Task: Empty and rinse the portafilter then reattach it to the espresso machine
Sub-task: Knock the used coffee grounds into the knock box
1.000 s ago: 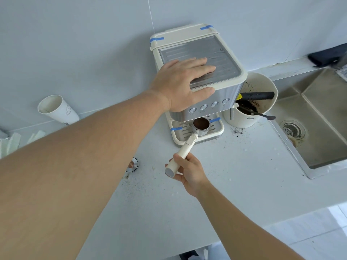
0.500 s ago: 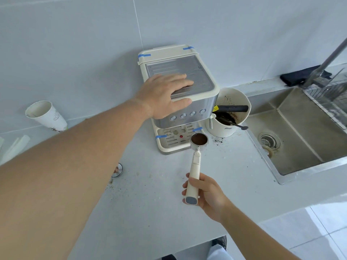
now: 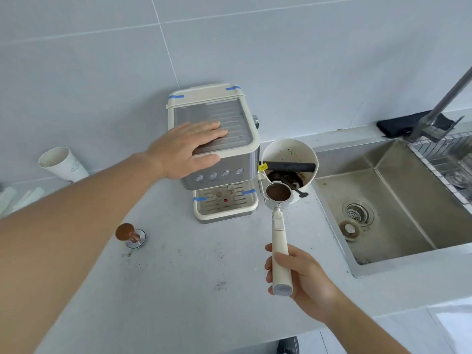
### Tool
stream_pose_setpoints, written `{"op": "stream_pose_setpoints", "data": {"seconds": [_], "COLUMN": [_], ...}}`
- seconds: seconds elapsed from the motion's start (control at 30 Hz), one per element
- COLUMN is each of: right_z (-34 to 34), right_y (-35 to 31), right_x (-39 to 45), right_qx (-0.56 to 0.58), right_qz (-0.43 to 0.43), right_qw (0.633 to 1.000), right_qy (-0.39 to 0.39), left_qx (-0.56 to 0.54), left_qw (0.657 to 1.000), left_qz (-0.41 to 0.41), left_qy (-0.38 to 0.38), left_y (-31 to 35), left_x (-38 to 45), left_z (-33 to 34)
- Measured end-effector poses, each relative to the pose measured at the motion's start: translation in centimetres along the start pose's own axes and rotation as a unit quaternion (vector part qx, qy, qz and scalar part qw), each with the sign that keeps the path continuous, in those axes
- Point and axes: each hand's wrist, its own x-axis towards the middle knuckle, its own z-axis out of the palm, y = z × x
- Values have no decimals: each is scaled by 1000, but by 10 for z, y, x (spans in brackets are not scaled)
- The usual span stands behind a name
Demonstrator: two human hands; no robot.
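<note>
A pale grey worktop (image 3: 204, 290) runs under a tiled wall, speckled with spilt coffee grounds, and a steel sink (image 3: 398, 226) is sunk into its right end, with a drain strainer on its floor and a tap standing over its far right corner. Against the wall stands the espresso machine (image 3: 217, 154), cream and steel with bits of blue tape on its edges and a slotted drip tray at its foot. The left hand (image 3: 186, 146) lies flat on top of the machine, fingers straight across the ridged lid and thumb down over the front edge, holding nothing. Just beside the machine on the right sits a cream knock box (image 3: 288, 154) with a black bar across it and dark grounds inside. The right hand (image 3: 298, 274) has its fingers curled round the cream handle of the portafilter (image 3: 278, 213), which is off the machine and held above the worktop, its basket full of brown coffee just in front of the knock box. A paper cup (image 3: 61, 162) stands tilted at the far left, and a tamper (image 3: 130, 236) with a brown knob lies on the worktop left of the machine.
</note>
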Motion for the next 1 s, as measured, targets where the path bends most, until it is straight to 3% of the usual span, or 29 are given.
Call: {"op": "stream_pose_setpoints", "data": {"seconds": [0.3, 0.53, 0.83, 1.0], "right_z": [-34, -58, -83, -95], "right_y": [-53, -91, -131, -150], "right_x": [-4, -1, 14, 26], "right_qx": [-6, -19, -50, -51], "right_qz": [-15, -21, -47, -53], "right_qw": [1000, 999, 997, 997], "right_qy": [-22, -40, -19, 0], "left_qx": [-26, -30, -91, -61], "left_qw": [997, 986, 960, 961], "left_qz": [-66, -155, -258, -250], "left_qy": [-14, 54, 54, 103], "left_y": [18, 46, 64, 79], "left_x": [-1, 9, 46, 54], "left_z": [-3, 4, -2, 1]}}
